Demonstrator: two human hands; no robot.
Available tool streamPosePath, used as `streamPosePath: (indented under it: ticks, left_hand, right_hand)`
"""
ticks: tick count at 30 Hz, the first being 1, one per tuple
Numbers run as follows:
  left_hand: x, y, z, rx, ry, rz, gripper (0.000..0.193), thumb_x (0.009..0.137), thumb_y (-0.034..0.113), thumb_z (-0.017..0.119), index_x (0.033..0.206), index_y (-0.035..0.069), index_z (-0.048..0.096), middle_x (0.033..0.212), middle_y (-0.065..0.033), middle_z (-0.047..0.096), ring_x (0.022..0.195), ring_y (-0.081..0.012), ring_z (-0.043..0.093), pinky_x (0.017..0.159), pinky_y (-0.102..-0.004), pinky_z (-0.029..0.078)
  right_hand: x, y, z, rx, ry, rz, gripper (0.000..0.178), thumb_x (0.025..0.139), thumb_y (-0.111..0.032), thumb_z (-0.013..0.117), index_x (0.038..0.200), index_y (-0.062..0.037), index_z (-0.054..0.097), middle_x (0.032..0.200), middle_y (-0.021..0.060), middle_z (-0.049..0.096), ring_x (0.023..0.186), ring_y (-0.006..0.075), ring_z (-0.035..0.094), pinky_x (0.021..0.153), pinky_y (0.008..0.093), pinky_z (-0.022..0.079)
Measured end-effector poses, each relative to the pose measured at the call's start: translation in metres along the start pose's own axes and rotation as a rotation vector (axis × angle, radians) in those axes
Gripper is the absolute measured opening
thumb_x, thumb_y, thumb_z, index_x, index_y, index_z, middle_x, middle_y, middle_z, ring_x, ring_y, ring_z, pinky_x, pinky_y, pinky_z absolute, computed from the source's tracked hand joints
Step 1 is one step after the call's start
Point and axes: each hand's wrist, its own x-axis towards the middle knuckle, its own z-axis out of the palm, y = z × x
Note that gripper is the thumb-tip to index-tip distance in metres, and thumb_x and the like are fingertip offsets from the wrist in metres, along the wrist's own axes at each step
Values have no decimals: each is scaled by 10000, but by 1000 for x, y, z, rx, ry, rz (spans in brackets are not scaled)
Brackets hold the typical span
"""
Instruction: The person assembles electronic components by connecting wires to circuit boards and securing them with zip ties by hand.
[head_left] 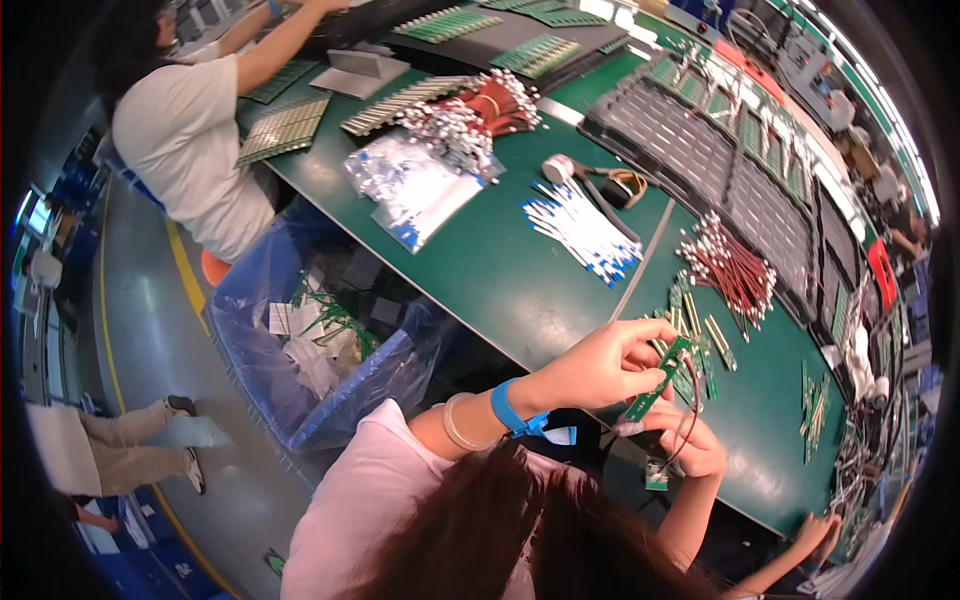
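My left hand (pixel 610 365), with a blue band at its wrist, pinches a narrow green circuit board strip (pixel 648 398) between thumb and fingers over the table's front edge. Close below it, my right hand (pixel 692 445) is closed at the strip's lower end, by a whitish connector. A thin dark red cable (pixel 693 405) loops from the strip past my right hand. Under the right fingers hangs another small green board (pixel 657 473); what joins it is hidden. Just beyond my hands lies a loose pile of narrow green boards (pixel 722 342).
A bundle of red cables (pixel 728 270), white blue-tipped pieces (pixel 585 235) and a tape roll (pixel 558 170) lie on the green table (pixel 455 275). Black trays (pixel 690 130) stand behind. A blue lined bin (pixel 245 305) is at left. A co-worker (pixel 190 140) sits far left; another person's hands (pixel 815 535) reach in lower right.
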Motion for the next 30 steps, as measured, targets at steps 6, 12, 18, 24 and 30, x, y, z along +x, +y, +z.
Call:
streamPosePath:
  ticks: [6, 12, 18, 24, 30]
  left_hand:
    - [-12, 18, -29, 123, 244, 148, 275, 766, -20, 471, 1040, -8, 457, 741, -67, 607, 691, -43, 523, 586, -183, 409]
    - [-20, 20, -42, 236, 354, 162, 218, 802, 0, 475, 1014, -42, 504, 858, -89, 617, 702, -63, 550, 565, -179, 442]
    - [-17, 11, -28, 18, 308, 193, 162, 813, -12, 462, 966, -41, 506, 888, -103, 607, 751, -98, 574, 626, -203, 483]
    - [-13, -5, -8, 13, 346, 253, 150, 803, -19, 479, 948, -34, 515, 872, -80, 597, 785, -105, 580, 652, -202, 480]
    - [-10, -7, -9, 122, 443, 265, 129, 786, 5, 516, 912, -17, 531, 794, -41, 591, 727, -83, 576, 609, -178, 452]
  right_hand:
    - [14, -1, -1, 42, -64, 162, 390, 840, -291, 395, 839, 56, 572, 759, 141, 564, 699, 217, 493, 653, 319, 384]
    - [31, -10, 9, 147, 425, 82, 241, 829, -217, 452, 779, 8, 525, 725, 33, 507, 650, 117, 435, 601, 230, 332]
    - [53, -4, 41, -270, 1126, -75, 68, 793, -10, 464, 822, 25, 515, 745, 32, 448, 659, 100, 415, 585, 207, 340]
    - [58, 3, 54, -632, 1324, -56, 77, 771, -5, 499, 838, 23, 525, 756, 83, 499, 651, 152, 486, 543, 230, 378]
    - [46, 4, 51, -569, 1051, 24, 125, 687, -14, 604, 784, 12, 530, 667, 85, 500, 576, 158, 477, 524, 244, 381]
